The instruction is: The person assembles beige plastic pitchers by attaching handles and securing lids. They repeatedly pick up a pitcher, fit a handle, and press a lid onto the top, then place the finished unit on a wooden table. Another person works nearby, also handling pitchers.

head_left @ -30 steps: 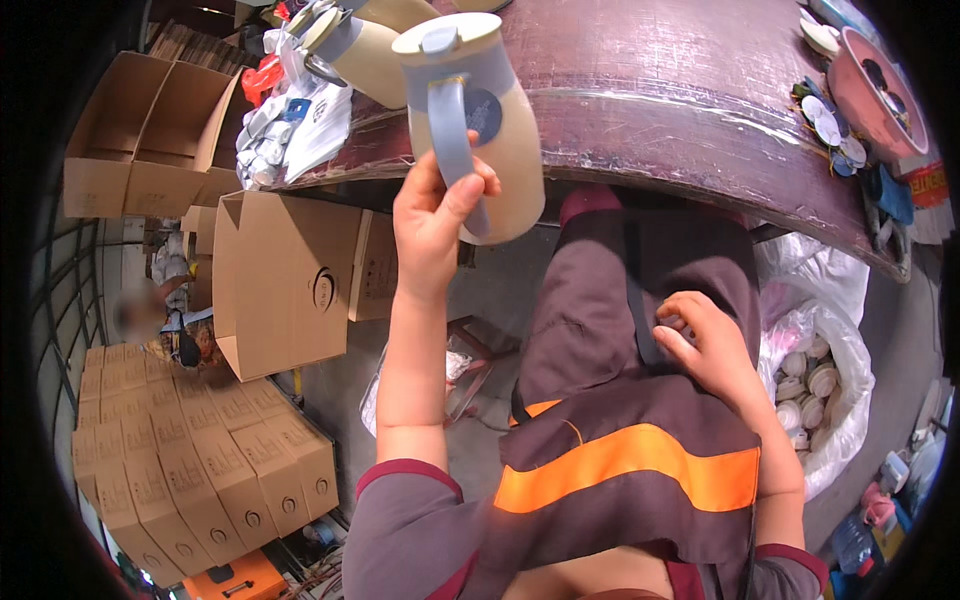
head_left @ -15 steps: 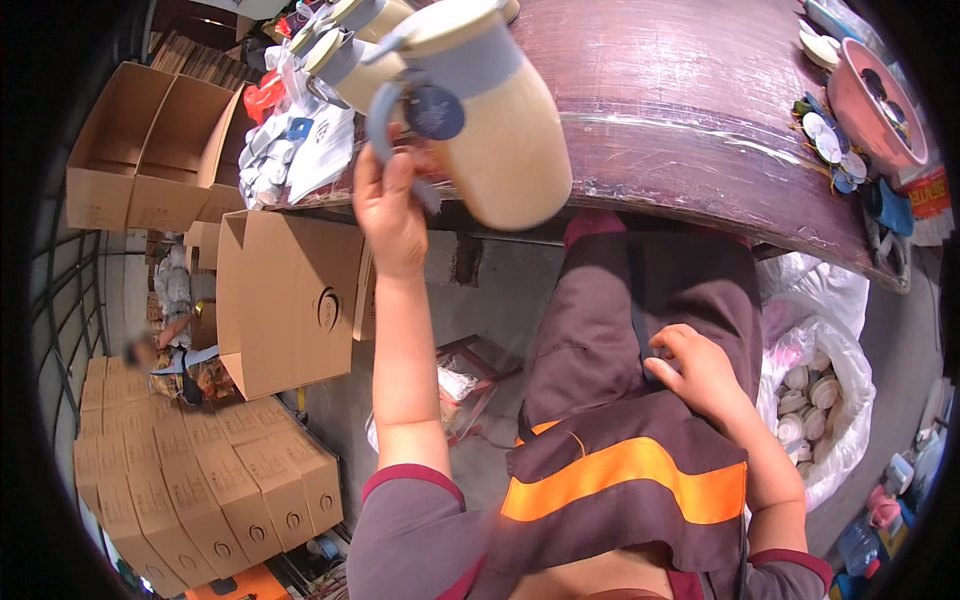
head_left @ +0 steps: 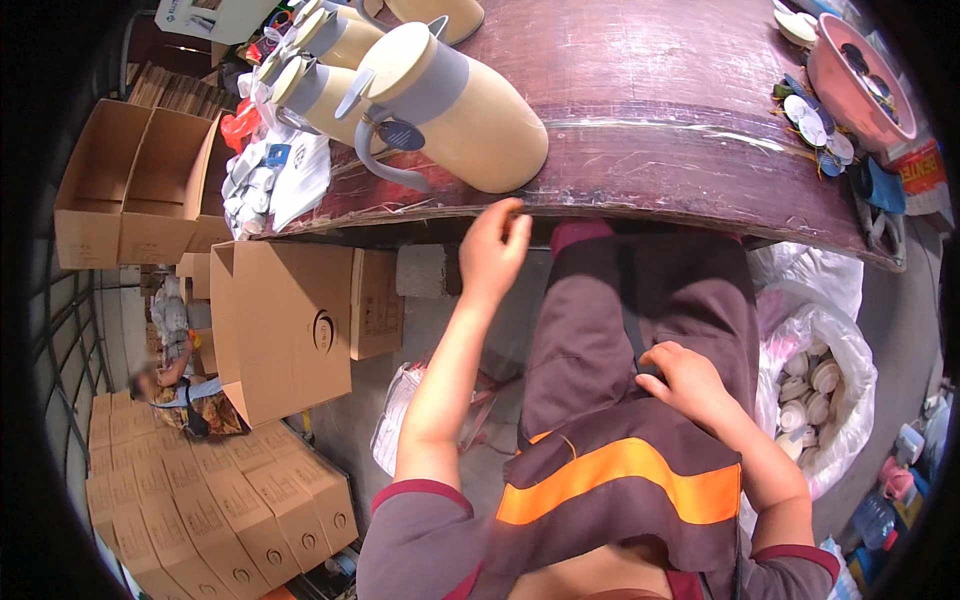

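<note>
A cream vacuum jug point(head_left: 480, 125) with a grey collar, grey handle and dark round tag point(head_left: 401, 135) stands near the table's front edge. Just below that edge is my left hand point(head_left: 493, 252), empty, its thumb and fingers apart, close to the jug's base but not on it. My right hand point(head_left: 690, 380) rests on my lap, fingers loosely bent and thumb apart, with nothing seen in it. More jugs of the same kind, one of them a cream jug point(head_left: 345, 38), stand behind and to the left.
The dark red table point(head_left: 640, 90) spans the top. A pink basin point(head_left: 850, 95) and round tags point(head_left: 808, 122) lie at its right end. An open carton point(head_left: 285, 330) is on the left, near stacked cartons point(head_left: 210, 500) and another person point(head_left: 190, 395). A bag of lids point(head_left: 815, 390) stands right.
The jug went from my left hand onto the table, and the hand let go of its handle and came down toward me, rightward. My right hand has stayed on my lap.
</note>
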Motion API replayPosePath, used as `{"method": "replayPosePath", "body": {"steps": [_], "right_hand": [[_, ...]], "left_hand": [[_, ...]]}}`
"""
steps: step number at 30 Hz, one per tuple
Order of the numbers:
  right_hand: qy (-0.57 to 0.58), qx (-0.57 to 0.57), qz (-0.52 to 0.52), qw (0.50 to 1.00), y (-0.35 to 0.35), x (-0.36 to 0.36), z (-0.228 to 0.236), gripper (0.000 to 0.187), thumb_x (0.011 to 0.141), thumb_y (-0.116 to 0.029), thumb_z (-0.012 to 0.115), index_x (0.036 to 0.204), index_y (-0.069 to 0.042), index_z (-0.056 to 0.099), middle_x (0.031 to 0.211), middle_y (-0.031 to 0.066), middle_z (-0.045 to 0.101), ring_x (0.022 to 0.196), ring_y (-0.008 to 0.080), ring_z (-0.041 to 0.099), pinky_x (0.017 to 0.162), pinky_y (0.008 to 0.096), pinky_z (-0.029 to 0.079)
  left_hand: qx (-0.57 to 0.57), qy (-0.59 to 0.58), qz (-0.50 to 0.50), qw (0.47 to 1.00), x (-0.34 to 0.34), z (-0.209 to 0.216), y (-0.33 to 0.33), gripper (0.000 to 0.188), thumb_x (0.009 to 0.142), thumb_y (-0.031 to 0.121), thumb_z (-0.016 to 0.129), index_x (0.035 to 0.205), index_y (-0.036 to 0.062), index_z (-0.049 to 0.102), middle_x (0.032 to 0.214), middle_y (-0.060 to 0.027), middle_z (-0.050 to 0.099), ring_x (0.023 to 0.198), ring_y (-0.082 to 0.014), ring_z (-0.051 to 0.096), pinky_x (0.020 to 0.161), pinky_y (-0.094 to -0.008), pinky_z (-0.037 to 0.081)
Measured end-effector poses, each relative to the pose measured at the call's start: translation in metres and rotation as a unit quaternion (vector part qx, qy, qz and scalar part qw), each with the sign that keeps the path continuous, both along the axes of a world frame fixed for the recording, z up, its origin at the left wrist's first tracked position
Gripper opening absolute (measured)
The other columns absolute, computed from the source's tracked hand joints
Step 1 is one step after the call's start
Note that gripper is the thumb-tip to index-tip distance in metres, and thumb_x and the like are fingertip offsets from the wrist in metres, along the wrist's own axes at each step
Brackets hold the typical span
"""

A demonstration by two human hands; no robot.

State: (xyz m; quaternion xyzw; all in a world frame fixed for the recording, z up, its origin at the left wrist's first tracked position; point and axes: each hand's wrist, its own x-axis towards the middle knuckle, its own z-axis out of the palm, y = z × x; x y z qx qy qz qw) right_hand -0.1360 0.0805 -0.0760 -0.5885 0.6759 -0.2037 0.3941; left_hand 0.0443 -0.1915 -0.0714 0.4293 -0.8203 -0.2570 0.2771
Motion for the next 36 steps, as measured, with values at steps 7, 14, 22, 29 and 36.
{"method": "replayPosePath", "body": {"steps": [7,14,22,29,36], "right_hand": [[0.014,-0.027,0.005,1.0,-0.005,-0.001,0.003,0.027,0.082,-0.026,0.066,0.1,-0.005,0.065,0.099,0.0139,0.064,0.094,0.0325,0.062,0.081,0.0412,0.05],[-0.002,0.002,-0.003,1.0,0.0,0.007,-0.006,0.027,0.083,-0.026,0.065,0.1,-0.005,0.065,0.101,0.0144,0.065,0.096,0.032,0.062,0.082,0.0406,0.05],[0.005,-0.011,0.037,0.999,-0.012,0.009,-0.005,0.027,0.083,-0.027,0.065,0.1,-0.005,0.065,0.1,0.0147,0.065,0.094,0.0327,0.063,0.083,0.0403,0.051],[0.009,-0.002,0.02,1.0,-0.011,0.009,-0.009,0.025,0.084,-0.026,0.065,0.099,-0.005,0.065,0.099,0.0147,0.064,0.092,0.0329,0.063,0.081,0.0408,0.05],[-0.004,-0.018,-0.057,0.998,-0.022,-0.01,-0.001,0.024,0.083,-0.025,0.065,0.097,-0.005,0.066,0.097,0.0139,0.065,0.092,0.0328,0.063,0.08,0.0411,0.05]], "left_hand": [[0.059,0.034,-0.027,0.997,-0.033,-0.009,-0.069,0.042,0.087,0.02,0.06,0.126,0.0049,0.055,0.11,-0.0163,0.065,0.105,-0.0315,0.062,0.092,-0.0386,0.047],[-0.189,-0.192,0.132,0.954,-0.012,-0.049,-0.121,0.048,0.092,0.039,0.053,0.131,0.0123,0.053,0.135,-0.0146,0.051,0.129,-0.0308,0.044,0.108,-0.0448,0.031],[-0.158,-0.183,0.144,0.96,-0.014,-0.046,-0.116,0.048,0.091,0.039,0.052,0.132,0.0135,0.052,0.14,-0.0138,0.047,0.134,-0.0286,0.039,0.113,-0.0438,0.024],[-0.113,-0.085,0.125,0.982,-0.011,-0.044,-0.13,0.051,0.088,0.035,0.062,0.129,0.0061,0.052,0.134,-0.0147,0.052,0.121,-0.0291,0.051,0.107,-0.043,0.034],[0.081,0.329,0.219,0.915,0.004,0.041,-0.254,0.041,0.09,0.035,0.064,0.114,0.0032,0.051,0.09,-0.0045,0.057,0.069,-0.0135,0.063,0.046,-0.0253,0.048]]}}
